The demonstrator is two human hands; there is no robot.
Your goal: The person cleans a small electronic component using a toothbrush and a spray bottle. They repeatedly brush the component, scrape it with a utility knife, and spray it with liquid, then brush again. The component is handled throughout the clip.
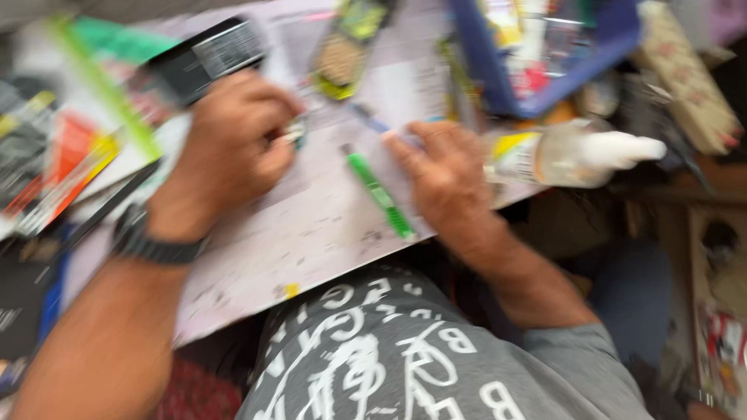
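The green pen [380,194] lies diagonally toward the table's near edge, between the closed left grip [233,152] and the flat, spread right grip [443,175], just beside the right.

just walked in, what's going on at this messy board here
A person sits over a pale work board. The left hand is curled around something small, too blurred to identify. The right hand presses flat on the board beside a green pen-like tool. A glue bottle lies at the right.

Hands [334,155] beside green pen [379,194]
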